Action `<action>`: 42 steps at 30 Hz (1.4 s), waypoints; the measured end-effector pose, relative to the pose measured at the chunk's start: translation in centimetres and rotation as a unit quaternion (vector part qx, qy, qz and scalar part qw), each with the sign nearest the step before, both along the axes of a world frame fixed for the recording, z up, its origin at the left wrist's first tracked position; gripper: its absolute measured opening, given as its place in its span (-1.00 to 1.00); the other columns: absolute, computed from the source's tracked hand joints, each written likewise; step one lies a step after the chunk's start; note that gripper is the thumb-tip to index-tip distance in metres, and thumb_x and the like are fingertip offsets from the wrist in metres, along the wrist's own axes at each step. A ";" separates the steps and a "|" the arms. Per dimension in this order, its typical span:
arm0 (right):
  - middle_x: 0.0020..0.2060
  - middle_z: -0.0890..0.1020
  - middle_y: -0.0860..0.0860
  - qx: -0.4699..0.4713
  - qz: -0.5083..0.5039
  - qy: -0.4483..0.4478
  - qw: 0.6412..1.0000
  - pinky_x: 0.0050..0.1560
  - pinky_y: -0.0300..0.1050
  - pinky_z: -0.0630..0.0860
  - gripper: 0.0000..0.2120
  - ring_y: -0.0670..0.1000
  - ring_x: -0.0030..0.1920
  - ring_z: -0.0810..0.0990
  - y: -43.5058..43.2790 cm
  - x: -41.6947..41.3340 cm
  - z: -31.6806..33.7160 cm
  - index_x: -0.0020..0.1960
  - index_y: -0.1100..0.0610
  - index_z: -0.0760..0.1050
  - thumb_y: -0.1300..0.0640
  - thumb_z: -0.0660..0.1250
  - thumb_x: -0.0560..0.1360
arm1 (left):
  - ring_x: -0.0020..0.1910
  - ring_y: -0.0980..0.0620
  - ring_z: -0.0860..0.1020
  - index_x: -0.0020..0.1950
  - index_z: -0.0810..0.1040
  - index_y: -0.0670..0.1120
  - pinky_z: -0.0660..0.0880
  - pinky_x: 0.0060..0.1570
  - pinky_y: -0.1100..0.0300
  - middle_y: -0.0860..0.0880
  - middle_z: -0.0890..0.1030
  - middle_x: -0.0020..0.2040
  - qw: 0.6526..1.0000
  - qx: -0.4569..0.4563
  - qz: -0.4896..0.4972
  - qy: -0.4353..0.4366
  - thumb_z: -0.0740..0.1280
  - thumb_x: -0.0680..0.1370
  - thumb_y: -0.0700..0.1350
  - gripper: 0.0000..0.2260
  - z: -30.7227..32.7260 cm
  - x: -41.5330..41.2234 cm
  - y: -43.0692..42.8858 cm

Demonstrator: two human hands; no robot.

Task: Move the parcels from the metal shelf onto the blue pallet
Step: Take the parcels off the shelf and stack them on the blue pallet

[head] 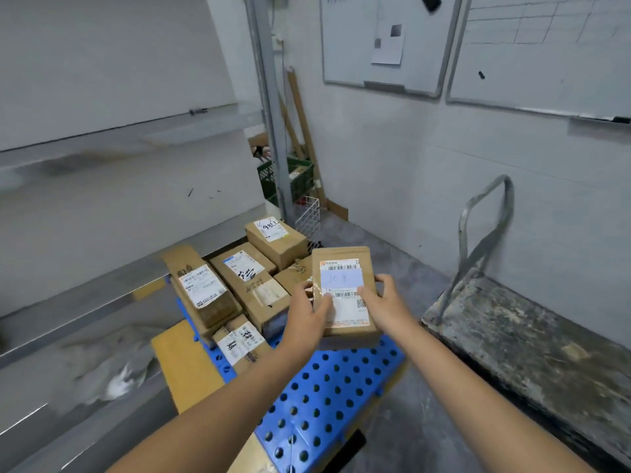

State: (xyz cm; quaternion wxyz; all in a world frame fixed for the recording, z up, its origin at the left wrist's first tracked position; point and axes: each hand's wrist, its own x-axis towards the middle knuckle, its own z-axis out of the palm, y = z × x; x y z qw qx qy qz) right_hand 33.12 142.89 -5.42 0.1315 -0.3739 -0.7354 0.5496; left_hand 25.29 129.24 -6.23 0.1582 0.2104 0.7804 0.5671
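Observation:
I hold a flat brown cardboard parcel [341, 264] with a white shipping label, above the far part of the blue perforated pallet [327, 397]. My left hand [307, 312] grips its left edge and my right hand [386, 302] grips its right edge. Several other labelled brown parcels [239, 285] lie packed together on the pallet's far left part. The metal shelf [85, 302] runs along the left side; its levels look bare and blurred.
A dirty flat trolley [532, 353] with a metal handle stands to the right against the wall. Green crates [297, 175], wooden slats and a white wire basket [309, 216] sit in the far corner. Whiteboards hang on the wall. Yellow-brown cardboard [184, 367] lies under the pallet.

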 end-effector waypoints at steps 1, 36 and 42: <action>0.02 0.61 0.02 -0.004 0.015 0.006 1.000 -0.33 -0.21 0.49 -0.69 -0.06 -0.15 0.63 0.2 -1.2 0.2 0.22 -0.04 0.27 0.00 0.25 0.53 | 0.14 0.08 0.52 0.36 0.29 -0.06 0.50 0.10 0.14 0.02 0.51 0.19 1.000 -0.001 0.015 0.003 0.25 0.62 -0.05 -0.66 0.1 -0.7 -0.1; 0.23 0.56 -0.02 0.040 0.359 -0.047 0.931 -0.09 -0.11 0.52 -0.59 -0.02 -0.06 0.59 0.0 -41.5 -4.5 0.48 0.00 0.25 -0.01 0.08 0.64 | 0.14 -0.01 0.56 0.47 0.30 -0.03 0.54 0.14 -0.01 -0.04 0.57 0.24 0.951 -0.119 0.282 -0.050 0.13 0.67 -0.09 -0.64 -3.8 -31.0 -1.3; 0.20 0.56 0.08 0.064 0.393 -0.091 0.913 -0.15 -0.11 0.46 -0.63 0.07 0.01 0.56 0.5 -42.5 -6.4 0.41 0.10 0.30 0.19 0.05 0.62 | 0.19 -0.08 0.54 0.52 0.20 -0.08 0.50 0.17 -0.01 -0.09 0.53 0.30 0.936 -0.201 0.280 -0.073 0.12 0.67 -0.09 -0.59 -5.7 -31.6 -0.2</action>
